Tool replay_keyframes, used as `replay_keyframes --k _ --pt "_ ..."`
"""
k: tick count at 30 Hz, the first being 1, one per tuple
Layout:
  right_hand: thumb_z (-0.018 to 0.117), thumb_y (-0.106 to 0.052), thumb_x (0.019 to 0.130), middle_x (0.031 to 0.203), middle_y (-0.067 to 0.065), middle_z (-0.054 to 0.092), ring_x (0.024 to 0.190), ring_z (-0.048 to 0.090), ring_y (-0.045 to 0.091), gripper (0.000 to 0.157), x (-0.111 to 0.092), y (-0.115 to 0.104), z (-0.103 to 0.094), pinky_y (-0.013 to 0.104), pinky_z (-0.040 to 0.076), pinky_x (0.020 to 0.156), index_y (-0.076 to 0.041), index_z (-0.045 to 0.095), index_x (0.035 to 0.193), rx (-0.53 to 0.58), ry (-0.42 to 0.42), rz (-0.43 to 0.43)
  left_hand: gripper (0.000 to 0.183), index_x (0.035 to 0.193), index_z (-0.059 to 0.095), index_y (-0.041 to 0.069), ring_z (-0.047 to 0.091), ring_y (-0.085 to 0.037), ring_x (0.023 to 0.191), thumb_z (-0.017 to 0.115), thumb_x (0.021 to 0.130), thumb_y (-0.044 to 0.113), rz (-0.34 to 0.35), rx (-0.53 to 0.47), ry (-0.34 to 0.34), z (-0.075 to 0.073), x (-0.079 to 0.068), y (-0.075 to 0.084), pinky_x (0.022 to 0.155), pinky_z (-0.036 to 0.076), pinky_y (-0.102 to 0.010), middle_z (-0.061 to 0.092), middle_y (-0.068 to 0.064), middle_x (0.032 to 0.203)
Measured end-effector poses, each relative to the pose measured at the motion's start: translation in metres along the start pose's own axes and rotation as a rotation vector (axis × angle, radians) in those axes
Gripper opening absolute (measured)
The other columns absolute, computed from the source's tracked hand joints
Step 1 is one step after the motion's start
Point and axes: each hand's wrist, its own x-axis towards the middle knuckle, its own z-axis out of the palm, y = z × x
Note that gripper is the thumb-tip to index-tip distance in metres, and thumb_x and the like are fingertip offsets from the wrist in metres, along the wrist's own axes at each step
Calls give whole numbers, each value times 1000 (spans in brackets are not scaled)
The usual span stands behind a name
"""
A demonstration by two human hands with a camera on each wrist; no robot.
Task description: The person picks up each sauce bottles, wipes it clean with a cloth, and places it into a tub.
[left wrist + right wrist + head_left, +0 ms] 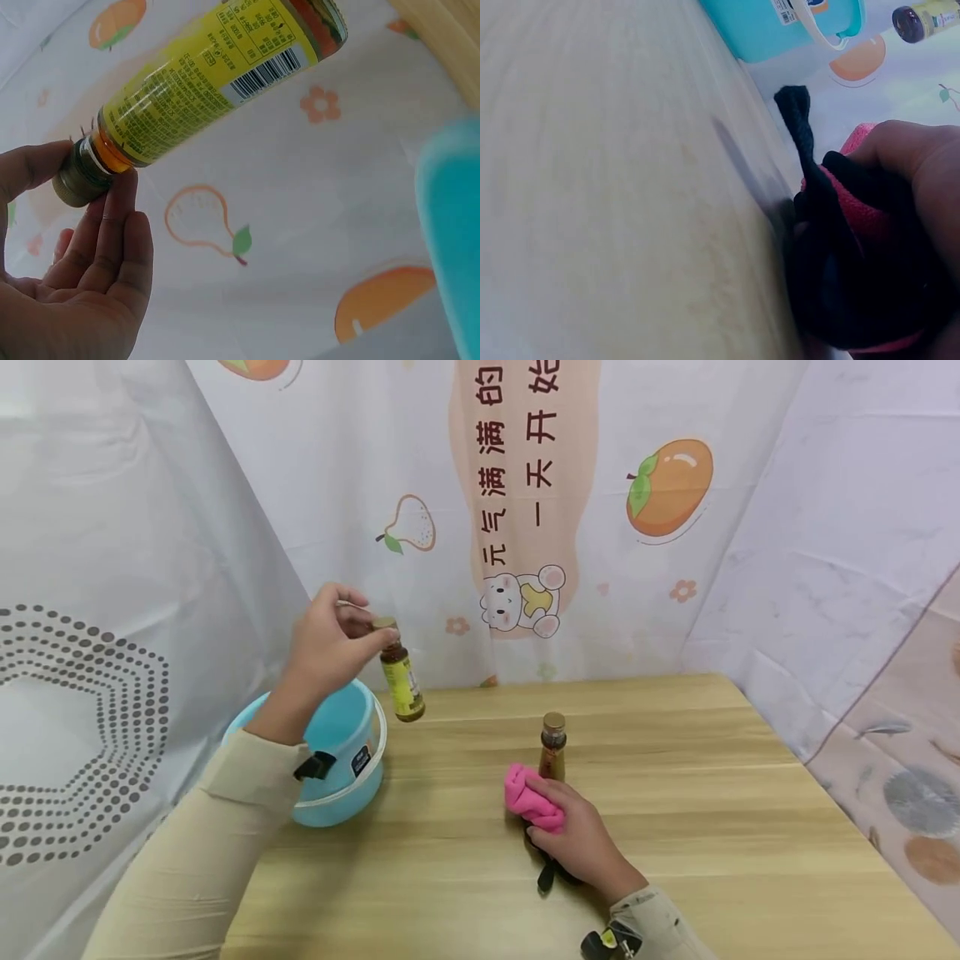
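Note:
My left hand [330,639] pinches a small glass bottle [402,681] by its gold cap, thumb on one side and fingers on the other. The bottle has a yellow printed label with a barcode, and it hangs tilted in the air beside the blue bucket [341,789]. My right hand [573,831] grips a folded pink cloth [534,800] low over the table. Black fabric with a strap [799,112] shows under that hand in the right wrist view. Just behind the cloth stands a second bottle [553,743] with a gold cap, its lower part hidden.
The blue bucket, with a white handle and a dark label, stands at the table's left edge. A wooden table [675,777] spreads beneath both hands. Behind it hangs a white curtain [337,460] printed with fruit and lettering.

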Motion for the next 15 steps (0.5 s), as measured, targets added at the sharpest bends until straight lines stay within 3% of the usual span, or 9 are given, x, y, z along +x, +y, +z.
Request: replay_keyframes --k 6,10,15 --pt "86 -9 81 149 -7 55 127 58 14 73 0 1 -2 34 53 103 -31 60 145 -5 0 -31 59 127 47 15 66 -19 102 81 89 43 -52 79 -3 -32 17 -6 73 52 -25 74 -10 115" --pt "87 -9 81 149 -7 56 127 58 13 73 0 2 0 31 53 102 -31 61 145 4 -4 -26 56 121 49 22 63 -13 103 83 85 47 -102 91 -13 -53 26 -18 73 48 -31 76 4 106" --pt "87 -9 81 149 -7 56 126 58 13 73 0 4 1 31 53 101 -33 61 144 -3 5 -17 51 119 49 25 65 -6 95 84 86 42 -95 48 -37 -70 35 -40 75 50 -23 72 20 93"
